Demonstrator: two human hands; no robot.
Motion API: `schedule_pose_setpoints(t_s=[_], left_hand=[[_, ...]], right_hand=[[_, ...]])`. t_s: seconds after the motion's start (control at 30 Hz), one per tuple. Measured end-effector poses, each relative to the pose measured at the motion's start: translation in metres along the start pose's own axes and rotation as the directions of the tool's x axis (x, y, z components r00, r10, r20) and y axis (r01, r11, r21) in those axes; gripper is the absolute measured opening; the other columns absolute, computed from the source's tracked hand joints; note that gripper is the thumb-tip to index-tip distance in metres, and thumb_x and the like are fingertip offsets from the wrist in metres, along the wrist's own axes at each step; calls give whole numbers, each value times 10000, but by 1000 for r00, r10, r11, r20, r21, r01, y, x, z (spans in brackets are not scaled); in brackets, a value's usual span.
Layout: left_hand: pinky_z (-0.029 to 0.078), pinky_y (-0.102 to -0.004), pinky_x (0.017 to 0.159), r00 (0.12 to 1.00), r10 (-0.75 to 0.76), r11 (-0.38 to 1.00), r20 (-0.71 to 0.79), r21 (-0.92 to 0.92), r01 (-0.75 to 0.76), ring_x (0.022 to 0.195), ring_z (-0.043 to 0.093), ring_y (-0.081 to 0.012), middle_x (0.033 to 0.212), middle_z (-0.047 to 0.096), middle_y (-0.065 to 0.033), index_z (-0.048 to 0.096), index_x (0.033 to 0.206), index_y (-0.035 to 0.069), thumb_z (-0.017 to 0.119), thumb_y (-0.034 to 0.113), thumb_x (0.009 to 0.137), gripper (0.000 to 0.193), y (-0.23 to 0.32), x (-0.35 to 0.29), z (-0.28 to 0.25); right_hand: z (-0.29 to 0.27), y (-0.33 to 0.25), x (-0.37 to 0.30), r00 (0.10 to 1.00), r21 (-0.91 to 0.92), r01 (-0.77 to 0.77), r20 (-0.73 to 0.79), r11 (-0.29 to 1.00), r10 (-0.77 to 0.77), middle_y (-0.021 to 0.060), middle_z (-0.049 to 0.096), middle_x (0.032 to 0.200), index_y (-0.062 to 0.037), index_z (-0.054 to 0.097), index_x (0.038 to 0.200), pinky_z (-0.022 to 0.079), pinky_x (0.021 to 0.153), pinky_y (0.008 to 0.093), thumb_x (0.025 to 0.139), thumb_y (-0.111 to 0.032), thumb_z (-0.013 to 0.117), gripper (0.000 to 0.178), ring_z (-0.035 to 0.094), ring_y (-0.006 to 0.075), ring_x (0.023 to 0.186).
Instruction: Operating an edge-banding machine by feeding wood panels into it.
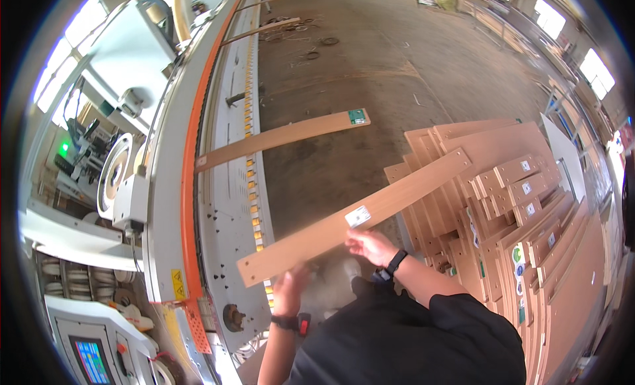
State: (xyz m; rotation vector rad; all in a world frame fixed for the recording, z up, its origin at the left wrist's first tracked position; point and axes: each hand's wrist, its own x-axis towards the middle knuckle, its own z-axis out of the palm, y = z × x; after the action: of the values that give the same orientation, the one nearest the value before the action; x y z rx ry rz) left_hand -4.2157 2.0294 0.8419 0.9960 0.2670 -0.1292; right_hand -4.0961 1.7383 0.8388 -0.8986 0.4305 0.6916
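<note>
A long narrow brown wooden board (417,186) hangs at a slant in front of me, with a white label on its face and small holes near both ends. My right hand (372,246) is closed on its lower edge, close to the label, thumb and fingers pinching it. Near the board's left end, my left hand (290,292) is at the lower edge; its fingers are blurred, and whether they grip cannot be made out. Farther off, a second board (284,135) with a green label lies across the machine's edge, its right end jutting over the floor.
A long machine (231,147) with an orange rail (198,120) runs along my left. Its control panel (92,352) with a lit screen stands at the lower left. Stacked brown boards (456,206) fill the right side. Cord-like scraps (311,54) lie on the far floor.
</note>
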Motion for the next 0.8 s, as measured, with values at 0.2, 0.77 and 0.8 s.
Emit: schedule_pose_setpoints(t_s=[0.2,0.77,0.8], left_hand=[[602,-447,912,947,8,890,-322,-430,-154,1095,684,-289,1261,672,-86,568,1360,109,511,596,1043,584,8,-21,7],[561,-459,832,840,-49,868,-540,-439,-232,1005,692,-286,1183,707,-85,590,1321,103,518,615,1035,591,-27,-121,-124],[561,-459,832,830,-44,856,-556,-449,-255,1005,692,-286,1183,707,-85,590,1321,103,518,615,1035,591,-32,-121,-132]], right_hand=[[53,15,-40,950,-480,-155,169,864,264,37,758,1103,-60,702,1228,547,790,272,1056,-299,641,301,692,116,915],[-51,-17,-96,934,-707,269,358,-654,-3,141,674,1180,-109,635,1183,487,1027,465,592,-289,858,656,606,354,1171],[-48,-4,-97,941,-711,270,337,-649,23,149,664,1198,-107,629,1202,505,1014,470,563,-280,877,707,605,375,1161]])
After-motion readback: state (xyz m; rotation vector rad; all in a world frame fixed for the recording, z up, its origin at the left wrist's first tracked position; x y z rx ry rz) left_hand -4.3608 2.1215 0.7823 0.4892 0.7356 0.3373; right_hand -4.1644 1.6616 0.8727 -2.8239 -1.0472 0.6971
